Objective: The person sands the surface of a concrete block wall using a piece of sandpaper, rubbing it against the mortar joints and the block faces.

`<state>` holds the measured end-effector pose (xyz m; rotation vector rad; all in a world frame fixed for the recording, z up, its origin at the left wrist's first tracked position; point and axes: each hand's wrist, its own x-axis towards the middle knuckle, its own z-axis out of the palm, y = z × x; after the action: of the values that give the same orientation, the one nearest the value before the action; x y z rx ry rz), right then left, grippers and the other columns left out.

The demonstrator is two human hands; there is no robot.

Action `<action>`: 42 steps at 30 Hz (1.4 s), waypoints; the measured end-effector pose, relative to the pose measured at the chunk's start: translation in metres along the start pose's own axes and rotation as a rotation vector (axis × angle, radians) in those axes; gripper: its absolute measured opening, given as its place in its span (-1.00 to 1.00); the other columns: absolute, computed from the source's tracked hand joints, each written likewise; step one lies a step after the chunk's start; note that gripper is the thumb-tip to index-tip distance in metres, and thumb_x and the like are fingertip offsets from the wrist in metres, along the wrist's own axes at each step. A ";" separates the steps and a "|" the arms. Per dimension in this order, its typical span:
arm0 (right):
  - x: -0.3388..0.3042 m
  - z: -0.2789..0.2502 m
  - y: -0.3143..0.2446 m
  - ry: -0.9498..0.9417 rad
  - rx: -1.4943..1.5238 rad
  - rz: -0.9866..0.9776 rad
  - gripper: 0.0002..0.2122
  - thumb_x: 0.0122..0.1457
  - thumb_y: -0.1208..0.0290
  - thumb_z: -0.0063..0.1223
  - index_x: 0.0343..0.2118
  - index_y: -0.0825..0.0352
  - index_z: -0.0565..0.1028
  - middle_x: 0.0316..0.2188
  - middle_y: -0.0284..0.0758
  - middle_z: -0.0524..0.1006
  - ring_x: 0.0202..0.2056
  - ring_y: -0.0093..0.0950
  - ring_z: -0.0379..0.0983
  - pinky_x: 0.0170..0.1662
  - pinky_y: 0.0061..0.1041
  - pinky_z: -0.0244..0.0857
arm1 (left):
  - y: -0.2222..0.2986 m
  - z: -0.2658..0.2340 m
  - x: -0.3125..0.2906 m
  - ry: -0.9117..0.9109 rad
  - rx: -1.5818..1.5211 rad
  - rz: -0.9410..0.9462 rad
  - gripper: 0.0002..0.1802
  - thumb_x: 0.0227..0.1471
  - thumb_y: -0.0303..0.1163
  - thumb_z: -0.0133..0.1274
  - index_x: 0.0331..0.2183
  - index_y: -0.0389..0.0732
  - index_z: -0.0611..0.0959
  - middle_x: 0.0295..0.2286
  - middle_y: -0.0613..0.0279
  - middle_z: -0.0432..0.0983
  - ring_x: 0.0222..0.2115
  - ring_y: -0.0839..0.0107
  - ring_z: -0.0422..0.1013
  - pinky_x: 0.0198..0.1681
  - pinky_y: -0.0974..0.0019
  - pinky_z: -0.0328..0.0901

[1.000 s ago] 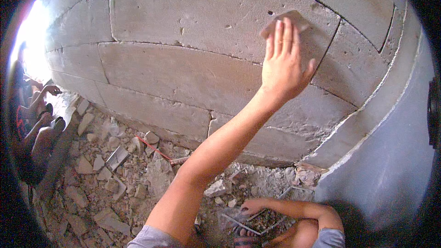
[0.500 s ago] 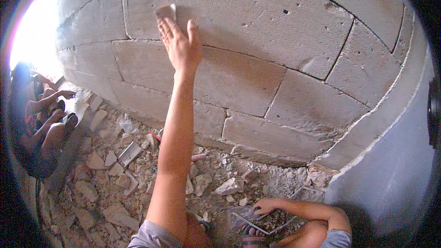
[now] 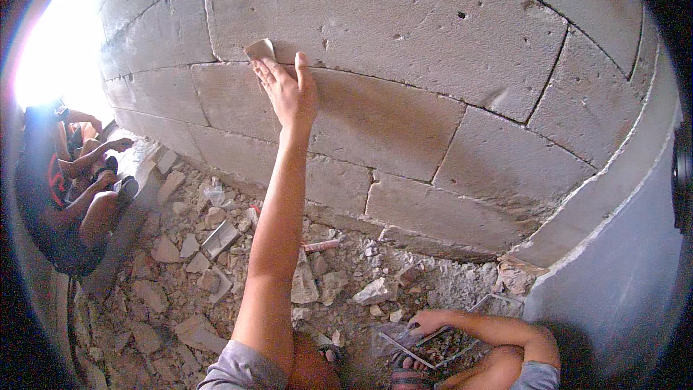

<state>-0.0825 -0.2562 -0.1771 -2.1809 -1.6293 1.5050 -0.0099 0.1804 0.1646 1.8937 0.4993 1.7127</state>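
Note:
My left hand (image 3: 292, 97) reaches up against a wall of large grey blocks (image 3: 426, 36), its fingers stretched and the thumb held apart. Under the fingertips is a small flat grey-tan piece (image 3: 260, 50) with a pale edge, pressed to the block just above a horizontal joint. The fingers cover its lower part, so I cannot make out its exact kind. Low on the right, my right hand (image 3: 430, 321) hangs loosely by my bent knee with fingers slack, over a clear plastic sheet (image 3: 390, 338). Nothing shows in its grasp.
Broken rubble (image 3: 198, 332) covers the ground along the wall's foot, with a pale channel-shaped offcut (image 3: 221, 238) among it. A thin bent frame (image 3: 469, 347) lies near my sandalled foot (image 3: 411, 372). Another person (image 3: 68, 195) sits at the far left. A smooth grey wall (image 3: 613, 260) closes the right.
My left hand has slid down the block with the flat piece, closer to the horizontal joint. The whole view has shifted slightly. My right hand stays by the knee.

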 end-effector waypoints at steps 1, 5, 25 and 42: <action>0.002 0.002 0.001 0.011 0.003 -0.006 -0.56 0.09 0.04 -0.07 -0.11 0.29 0.45 -0.22 -0.10 0.51 -0.21 -0.13 0.44 -0.11 -0.23 0.29 | 0.004 0.001 -0.004 -0.025 0.006 0.004 -0.02 0.09 0.20 -0.32 0.14 -0.53 -0.11 0.16 -0.36 -0.30 0.21 -0.10 -0.34 0.25 0.10 -0.34; 0.001 0.004 0.008 -0.013 0.015 0.017 -0.52 0.08 -0.04 -0.11 -0.09 0.25 0.46 -0.18 -0.15 0.51 -0.14 -0.16 0.43 -0.05 -0.23 0.27 | 0.021 0.012 -0.012 -0.058 0.045 0.093 -0.02 0.09 0.20 -0.33 0.14 -0.52 -0.10 0.17 -0.34 -0.31 0.22 -0.07 -0.33 0.24 0.06 -0.32; 0.003 -0.029 -0.032 -0.042 -0.049 0.001 -0.56 0.09 0.07 -0.10 -0.07 0.29 0.41 -0.28 -0.13 0.53 -0.37 -0.29 0.51 -0.20 -0.31 0.34 | 0.097 0.025 -0.089 -0.284 0.048 0.443 -0.02 0.00 0.00 -0.05 0.16 -0.47 -0.11 0.19 -0.25 -0.36 0.23 -0.05 -0.41 0.23 -0.02 -0.35; -0.001 0.006 0.010 -0.050 -0.138 -0.054 -0.59 0.09 0.08 -0.08 -0.09 0.25 0.44 -0.22 -0.11 0.51 -0.20 -0.13 0.44 -0.09 -0.24 0.28 | -0.076 -0.006 -0.001 0.052 -0.068 -0.271 -0.05 0.11 0.18 -0.42 0.14 -0.54 -0.11 0.17 -0.32 -0.32 0.23 -0.02 -0.40 0.26 0.16 -0.42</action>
<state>-0.0790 -0.2640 -0.1852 -2.1616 -1.8444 1.4867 -0.0098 0.2411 0.1179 1.6531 0.6762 1.5823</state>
